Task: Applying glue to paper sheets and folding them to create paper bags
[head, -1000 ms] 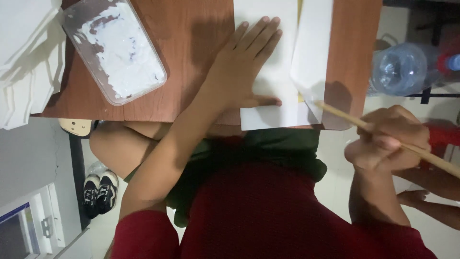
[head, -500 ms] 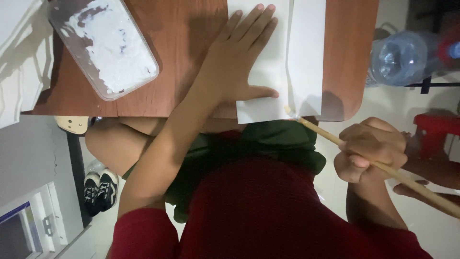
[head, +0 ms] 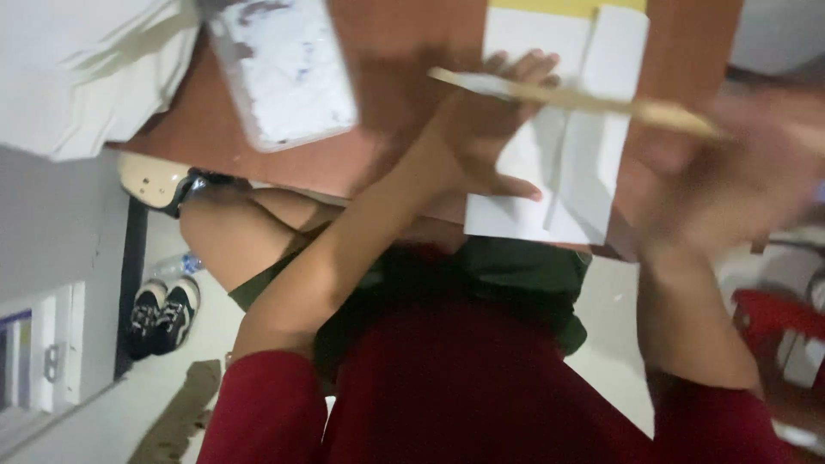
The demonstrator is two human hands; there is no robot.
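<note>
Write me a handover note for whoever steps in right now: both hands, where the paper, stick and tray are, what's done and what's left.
Left hand: flat, fingers spread, pressing down the white folded paper on the brown table.
Right hand: blurred in motion, gripping the wooden stick, whose whitish tip reaches over the left fingers.
Plastic tray with white paste sits on the table to the left, beside a stack of white sheets.
Done: the paper is folded with flaps showing.
Left: whether paste is already on the flaps cannot be told, so check before pressing them shut.
</note>
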